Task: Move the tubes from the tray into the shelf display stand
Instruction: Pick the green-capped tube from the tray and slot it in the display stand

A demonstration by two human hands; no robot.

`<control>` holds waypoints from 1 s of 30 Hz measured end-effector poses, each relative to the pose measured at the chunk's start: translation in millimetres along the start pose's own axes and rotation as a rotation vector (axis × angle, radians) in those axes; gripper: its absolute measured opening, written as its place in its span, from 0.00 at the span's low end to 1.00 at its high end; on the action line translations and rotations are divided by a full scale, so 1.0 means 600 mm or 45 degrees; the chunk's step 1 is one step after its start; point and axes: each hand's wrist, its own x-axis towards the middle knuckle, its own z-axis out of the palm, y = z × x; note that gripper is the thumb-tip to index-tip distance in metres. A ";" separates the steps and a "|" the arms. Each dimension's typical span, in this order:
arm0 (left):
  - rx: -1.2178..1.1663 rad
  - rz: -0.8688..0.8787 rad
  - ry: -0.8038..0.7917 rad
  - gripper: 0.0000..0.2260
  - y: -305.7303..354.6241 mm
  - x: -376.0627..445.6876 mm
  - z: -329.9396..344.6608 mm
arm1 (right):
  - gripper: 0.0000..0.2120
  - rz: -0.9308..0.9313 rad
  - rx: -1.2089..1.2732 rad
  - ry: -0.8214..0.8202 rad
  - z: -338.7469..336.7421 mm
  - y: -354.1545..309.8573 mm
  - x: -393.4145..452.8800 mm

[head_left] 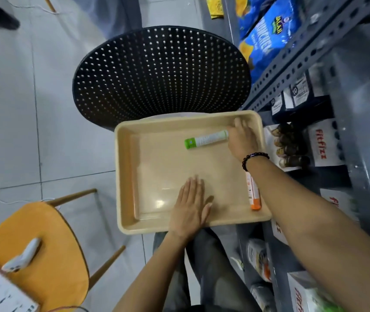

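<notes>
A beige tray [130,176] rests partly on a black perforated stool and over my lap. Inside it lies a white tube with a green cap [204,140], pointing left. My right hand [242,140] reaches over the tube's right end, fingers touching it; whether it grips is blurred. A white tube with an orange cap [253,194] lies along the tray's right wall, partly under my right forearm. My left hand [190,206] lies flat, fingers apart, on the tray floor at its near edge. The white fitfizz display stand [323,145] on the grey shelf holds several dark-capped tubes [290,145].
The black perforated stool [161,73] stands beyond the tray. A grey metal shelf rack [292,70] on the right carries blue snack bags [267,34] and boxes. An orange chair [39,248] with a white device stands at lower left. Tiled floor lies to the left.
</notes>
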 end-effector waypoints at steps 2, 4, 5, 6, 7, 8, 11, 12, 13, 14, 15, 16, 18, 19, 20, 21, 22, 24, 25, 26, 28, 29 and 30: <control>0.009 -0.017 -0.023 0.29 0.001 0.000 -0.001 | 0.13 -0.008 0.004 -0.005 0.005 0.006 0.000; 0.013 -0.033 -0.034 0.30 0.001 0.001 -0.003 | 0.13 -0.014 0.076 -0.019 0.008 0.009 0.001; 0.013 -0.037 -0.033 0.31 0.001 0.001 -0.004 | 0.13 -0.002 0.149 -0.037 0.008 0.011 0.002; 0.013 -0.040 -0.034 0.31 0.002 0.001 -0.004 | 0.12 0.026 0.237 -0.059 0.008 0.012 0.002; 0.013 -0.041 -0.033 0.30 0.002 0.001 -0.004 | 0.11 0.061 0.322 -0.083 0.007 0.013 0.001; 0.011 -0.038 -0.028 0.30 0.001 0.001 -0.004 | 0.10 0.090 0.390 -0.100 0.006 0.015 0.000; 0.001 -0.022 -0.018 0.30 0.002 0.001 -0.002 | 0.11 0.084 0.539 -0.105 0.002 0.020 -0.011; 0.001 -0.026 -0.010 0.29 0.001 0.001 0.000 | 0.11 0.070 0.606 -0.096 0.000 0.020 -0.015; 0.002 -0.025 -0.003 0.29 0.000 0.002 0.001 | 0.11 0.065 0.684 -0.080 -0.005 0.022 -0.021; 0.001 -0.025 -0.001 0.29 0.000 0.002 0.002 | 0.11 0.070 0.770 -0.066 -0.011 0.022 -0.027; 0.002 -0.023 0.002 0.28 0.000 0.002 0.003 | 0.12 0.086 0.864 -0.057 -0.020 0.022 -0.033; 0.005 -0.018 0.006 0.28 -0.001 0.003 0.004 | 0.13 0.107 0.963 -0.051 -0.031 0.020 -0.038; 0.008 -0.012 -0.003 0.28 -0.001 0.003 0.005 | 0.14 0.127 1.115 -0.019 -0.057 0.015 -0.051; 0.012 -0.010 -0.015 0.30 0.000 0.002 0.005 | 0.15 0.115 1.137 0.023 -0.071 0.013 -0.059; 0.018 -0.003 -0.020 0.32 0.000 0.002 0.003 | 0.15 0.093 1.118 0.080 -0.086 0.014 -0.067; 0.021 0.005 -0.022 0.34 0.002 0.002 -0.001 | 0.15 0.069 1.079 0.140 -0.100 0.017 -0.077; 0.023 0.015 -0.029 0.35 0.004 0.001 -0.006 | 0.15 0.055 1.049 0.194 -0.115 0.022 -0.089; 0.034 0.063 -0.043 0.38 0.010 -0.001 -0.021 | 0.16 0.081 1.025 0.266 -0.149 0.033 -0.122; 0.041 0.109 -0.028 0.39 0.013 -0.003 -0.030 | 0.17 0.112 1.015 0.295 -0.167 0.038 -0.141; 0.042 0.163 -0.018 0.41 0.015 -0.004 -0.040 | 0.17 0.141 0.999 0.330 -0.185 0.043 -0.161; 0.021 0.274 -0.004 0.44 0.024 -0.001 -0.065 | 0.17 0.196 0.946 0.407 -0.226 0.053 -0.208; 0.014 0.325 0.037 0.44 0.033 0.002 -0.080 | 0.17 0.226 0.919 0.433 -0.248 0.057 -0.233; 0.018 0.378 0.078 0.42 0.046 0.006 -0.096 | 0.17 0.254 0.891 0.448 -0.271 0.060 -0.261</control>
